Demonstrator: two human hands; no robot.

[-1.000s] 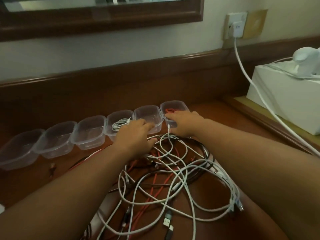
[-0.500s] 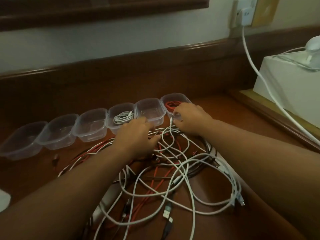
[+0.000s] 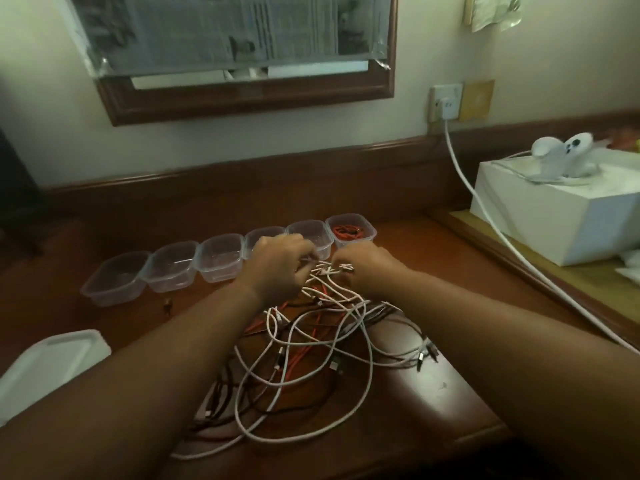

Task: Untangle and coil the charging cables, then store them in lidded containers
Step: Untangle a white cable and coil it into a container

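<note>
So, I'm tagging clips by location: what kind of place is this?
Probably a bedroom or hotel room: a wooden desk against the wall, a framed mirror covered with newspaper above it, and a wall socket with a charger plugged in.

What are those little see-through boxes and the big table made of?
The little boxes look like thin clear plastic: you can see the table through their slightly cloudy walls, and a red cable shows inside the one farthest right. The table looks like reddish-brown wood with a glossy varnish, since light glints off it; it could be veneer.
</note>
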